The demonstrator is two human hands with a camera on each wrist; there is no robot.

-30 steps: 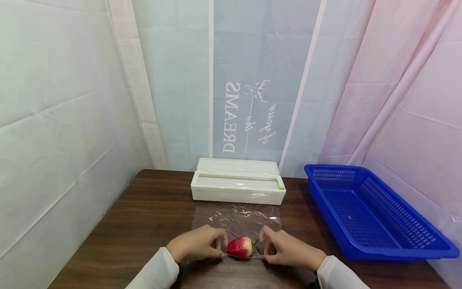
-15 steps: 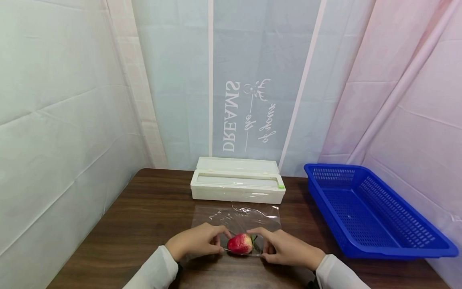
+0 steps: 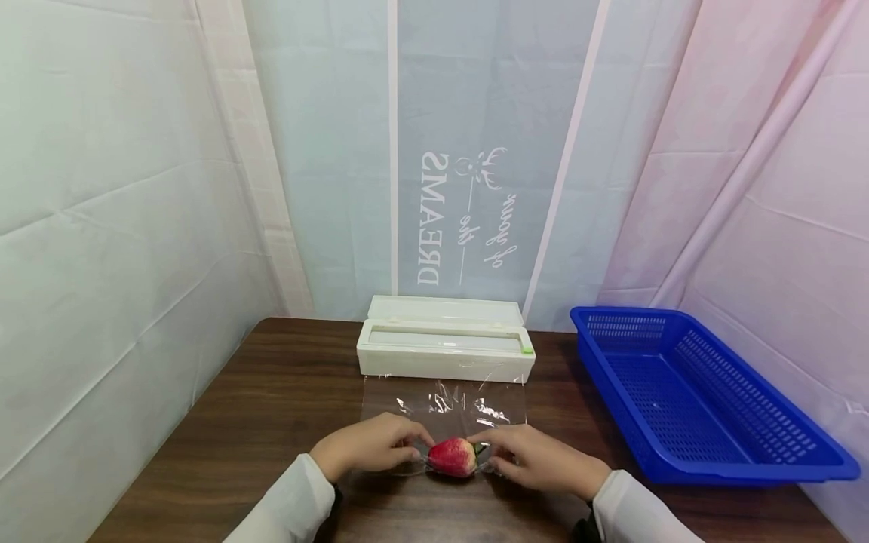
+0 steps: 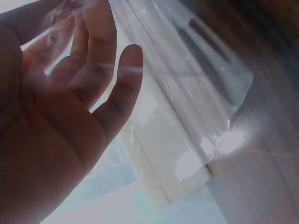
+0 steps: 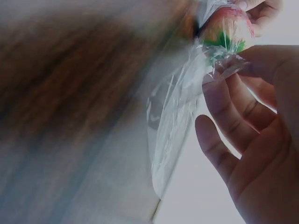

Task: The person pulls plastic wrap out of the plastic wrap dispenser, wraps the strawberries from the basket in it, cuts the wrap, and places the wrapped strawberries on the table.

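A red fruit point(image 3: 451, 458) with a pale yellow end and green stalk lies on its side near the table's front, wrapped in clear cling film point(image 3: 444, 407). At its left end my left hand point(image 3: 372, 449) pinches the film, index fingertip at the fruit. My right hand point(image 3: 539, 458) pinches gathered film by the stalk end, its index finger reaching onto the fruit. In the right wrist view, bunched film point(image 5: 226, 65) shows between right thumb and fingers. The film stretches back to a white cling film box point(image 3: 444, 366), lid raised. In the left wrist view, film partly covers the left fingers.
A blue plastic basket point(image 3: 747, 473) stands on the right of the brown wooden table point(image 3: 285, 392). Behind the box hangs a curtain point(image 3: 346, 188) with lettering. A green slider point(image 3: 527, 350) sits at the box's right end.
My right index finger has straightened from a curl and reaches onto the fruit. The fruit has shifted slightly away from me, and the film sheet behind it looks flatter.
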